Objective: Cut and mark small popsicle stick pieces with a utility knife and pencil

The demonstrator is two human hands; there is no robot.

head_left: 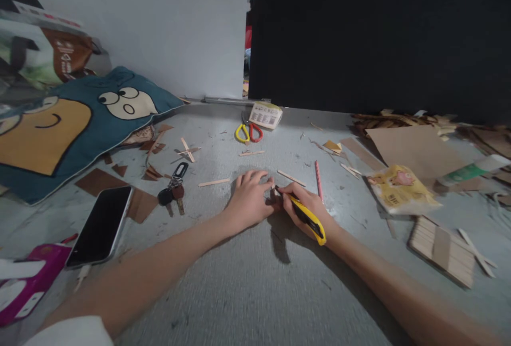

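My right hand [305,207] grips a yellow utility knife [307,217], its handle slanting back toward the wrist. The blade end meets the fingertips of my left hand [250,197], which rests low over the table. Between my left thumb and index finger is a small pale piece of craft stick [273,188], mostly hidden by the fingers. One loose craft stick [291,178] lies just beyond both hands, another craft stick [214,182] to the left, and a third craft stick [251,153] farther back. A red patterned pencil [318,178] lies beyond my right hand.
Scissors [248,132] lie at the back before a small packet [266,115]. On the left are keys [172,195], a phone [101,226] and a blue cushion [120,106]. A yellow bag [401,189], a glue tube [471,170] and a craft stick bundle [441,250] occupy the right.
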